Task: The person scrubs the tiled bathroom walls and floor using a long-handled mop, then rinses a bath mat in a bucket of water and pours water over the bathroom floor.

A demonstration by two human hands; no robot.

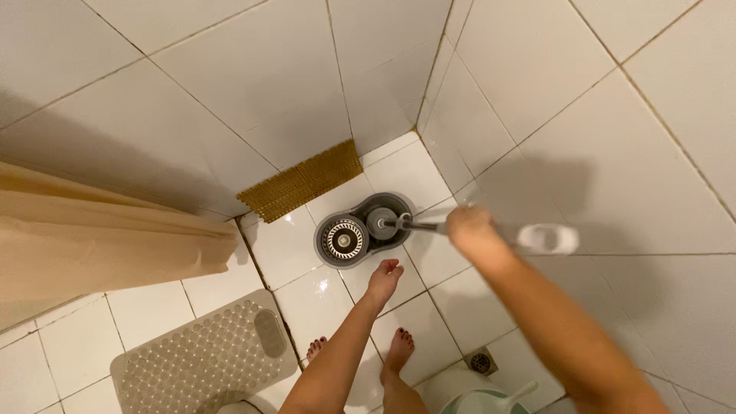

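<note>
A grey spin-mop bucket [331, 253] stands on the white floor tiles in the corner, with a round spinner basket [344, 238] on its left side. The mop's head [381, 222] sits in the bucket's right side. My right hand [469, 228] grips the metal mop handle [422, 225]; the handle's white end [547, 238] shows blurred past my fist. My left hand [383, 280] hangs loose just in front of the bucket, holding nothing. Both my bare feet [399, 345] stand on the tiles below it.
A beige shower curtain [92, 238] hangs at the left. A grey studded bath mat [199, 356] lies on the floor at the lower left. A golden-brown mat [303, 180] leans in the corner. A floor drain [481, 362] and a green basin with a white scoop [491, 400] sit at the bottom.
</note>
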